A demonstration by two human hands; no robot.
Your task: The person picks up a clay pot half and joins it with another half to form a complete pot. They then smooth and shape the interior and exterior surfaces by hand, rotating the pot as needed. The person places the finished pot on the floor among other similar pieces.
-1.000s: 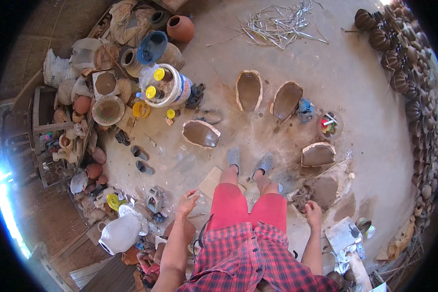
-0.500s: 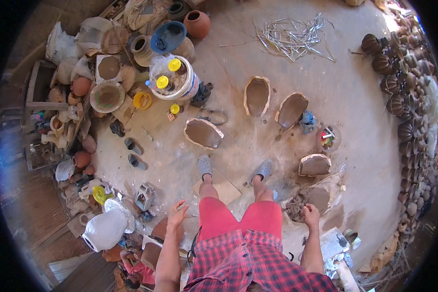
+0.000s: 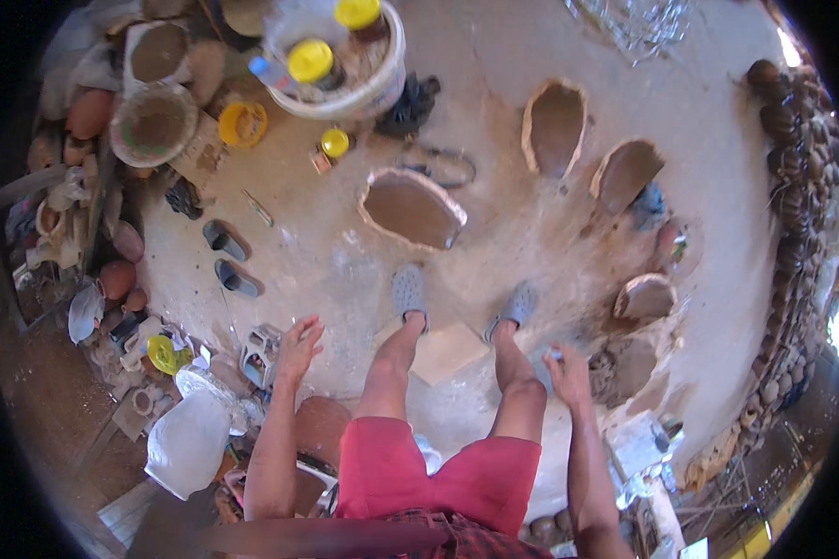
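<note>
My left hand (image 3: 300, 347) hangs open above the floor beside my left leg, fingers curved apart. My right hand (image 3: 567, 371) is beside my right knee, fingers partly curled and blurred; I cannot tell whether it holds anything. Right of it lies grey-brown clay (image 3: 627, 373) on a pale sheet. My feet in grey clogs (image 3: 408, 291) stand on or beside a pale board (image 3: 443, 352). Beyond them are pale-rimmed, brown oval forms (image 3: 410, 212), (image 3: 555, 126), (image 3: 625, 177); a smaller one (image 3: 645, 300) lies to the right.
Pots and vessels (image 3: 116, 279) crowd the left, with a white jar (image 3: 186, 443) lower down. A white bucket (image 3: 340, 93) with yellow lids, slippers (image 3: 236, 278) and a blue cloth (image 3: 650, 210) are on the floor. Dark pots (image 3: 783, 233) are piled along the right.
The view has shifted, bringing more of my legs into sight. My right hand has moved left, away from the clay, toward my knee. My feet have spread apart.
</note>
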